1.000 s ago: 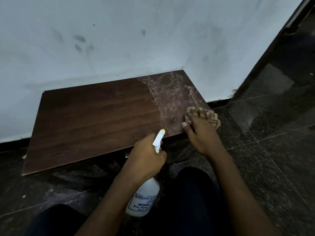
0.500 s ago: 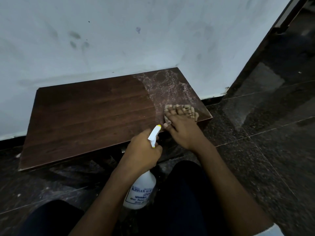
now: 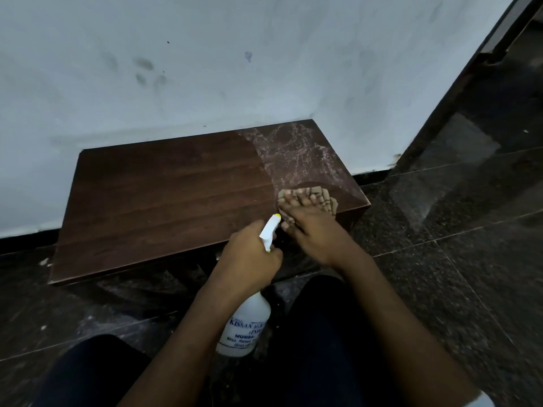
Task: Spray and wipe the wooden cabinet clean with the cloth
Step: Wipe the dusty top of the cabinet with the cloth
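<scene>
Wooden cabinet [image 3: 176,201] top stays streaked at its right rear, so my right hand [image 3: 311,227], pressing the cloth [image 3: 324,198] flat near the front-right corner, should wipe overlapping strokes, left hand [image 3: 249,257] gripping the spray bottle [image 3: 245,327].

The cabinet [image 3: 164,201] is low and dark brown with a wood-grain top, set against the far wall. Most of its top looks clean and dark; the far right corner is streaked with whitish residue. The cloth [image 3: 323,198] is tan and ribbed, bunched flat on the top near the right front edge. The spray bottle [image 3: 244,327] is white with a printed label, its white, yellow-tipped nozzle pointing toward the cloth.
</scene>
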